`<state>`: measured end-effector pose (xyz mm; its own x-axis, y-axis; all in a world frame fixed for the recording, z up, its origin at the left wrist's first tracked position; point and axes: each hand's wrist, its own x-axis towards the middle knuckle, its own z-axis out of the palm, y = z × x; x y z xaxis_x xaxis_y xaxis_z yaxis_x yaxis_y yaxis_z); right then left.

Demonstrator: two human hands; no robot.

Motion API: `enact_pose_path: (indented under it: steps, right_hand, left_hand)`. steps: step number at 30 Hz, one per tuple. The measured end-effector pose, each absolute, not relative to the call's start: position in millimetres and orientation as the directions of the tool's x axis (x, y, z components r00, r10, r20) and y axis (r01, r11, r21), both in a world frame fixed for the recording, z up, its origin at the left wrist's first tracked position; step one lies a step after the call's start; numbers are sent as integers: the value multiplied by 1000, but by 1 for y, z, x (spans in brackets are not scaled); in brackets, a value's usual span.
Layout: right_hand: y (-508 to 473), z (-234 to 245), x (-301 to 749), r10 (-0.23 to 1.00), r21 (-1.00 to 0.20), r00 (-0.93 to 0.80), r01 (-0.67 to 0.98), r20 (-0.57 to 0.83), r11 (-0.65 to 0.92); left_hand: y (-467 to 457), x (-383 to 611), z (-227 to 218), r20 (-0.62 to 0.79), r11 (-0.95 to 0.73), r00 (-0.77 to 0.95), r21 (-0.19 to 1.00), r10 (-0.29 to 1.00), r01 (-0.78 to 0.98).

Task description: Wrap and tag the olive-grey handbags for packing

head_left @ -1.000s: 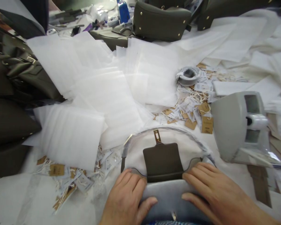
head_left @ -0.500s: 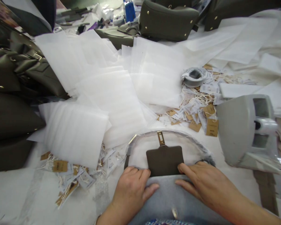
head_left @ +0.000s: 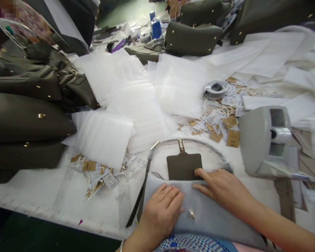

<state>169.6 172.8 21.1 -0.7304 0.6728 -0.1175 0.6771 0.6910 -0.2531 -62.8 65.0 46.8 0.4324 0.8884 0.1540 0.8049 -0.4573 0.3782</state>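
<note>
A handbag (head_left: 210, 213), its front covered in translucent grey wrapping, lies before me at the table's near edge. A dark olive flap tab (head_left: 185, 164) with a gold metal end sticks up from its top, inside the arc of a wrapped handle (head_left: 208, 150). My left hand (head_left: 164, 206) lies on the bag's front, fingers stretched over the wrapping and holding nothing. At the top edge, my right hand (head_left: 222, 187) grips the bag, thumb on the front and index finger against the tab. Its other fingers are partly hidden. A small gold clasp (head_left: 191, 214) shows between the hands.
White foam sheets (head_left: 136, 101) spread over the table's middle. Piles of hang tags (head_left: 232, 138) with strings surround a grey roll (head_left: 215, 89). A grey tape dispenser (head_left: 254, 140) stands right. Olive handbags (head_left: 21, 119) are stacked left. Another person's hand (head_left: 174, 8) shows far back.
My left hand has let go of the bag's top edge and moved down onto its front. The right hand stays at the top edge. The view has shifted left.
</note>
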Motion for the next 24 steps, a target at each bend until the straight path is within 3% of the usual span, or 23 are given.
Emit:
enact_pose_path:
  steps: [5,15,19,24]
  right_hand:
    - [175,30,167,666,-215,-721,693,-190,688]
    - [166,34,169,681,-179,-718,696,-145,695]
    - [169,47,166,662,-283,-746,651,-73,704]
    - [202,52,132,819,-502,-573,701,25,506]
  left_hand:
    - [43,-73,52,-94,-493,557,360,826,792]
    - [34,-70,30,-30,-531,560,276,828,801]
    - [32,-72,29,6,-546,565,265,825,794]
    - [32,-72,29,16,-546,566,288,824,787]
